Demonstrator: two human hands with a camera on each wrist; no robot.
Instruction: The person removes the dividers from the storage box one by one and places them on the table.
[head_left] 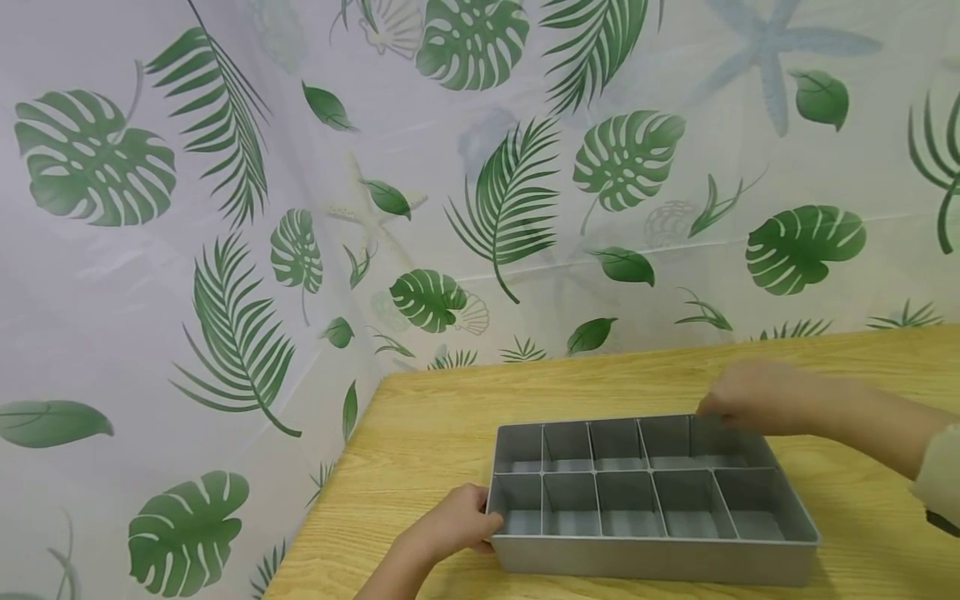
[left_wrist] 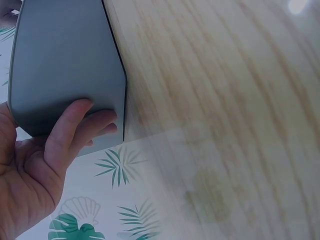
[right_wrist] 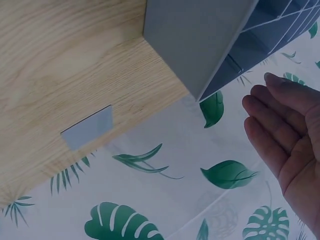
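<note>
A grey divided box (head_left: 652,557) with two rows of compartments stands on the wooden table. At its front left corner my left hand (head_left: 461,518) grips the wall, thumb at the rim and fingers against the outside. The left wrist view shows those fingers (left_wrist: 75,122) lying on the smooth grey side. My right hand (head_left: 757,396), blurred, is over the back right rim. In the right wrist view the right hand (right_wrist: 287,125) has loosely bent fingers with nothing visible between them, near the box's upper edge. Inside, thin dividers (head_left: 596,504) separate the compartments.
A small flat grey rectangular piece (right_wrist: 90,127) lies near the table's edge in the right wrist view. Behind and left of the wooden table (head_left: 435,417) hangs a white leaf-print cloth (head_left: 517,250).
</note>
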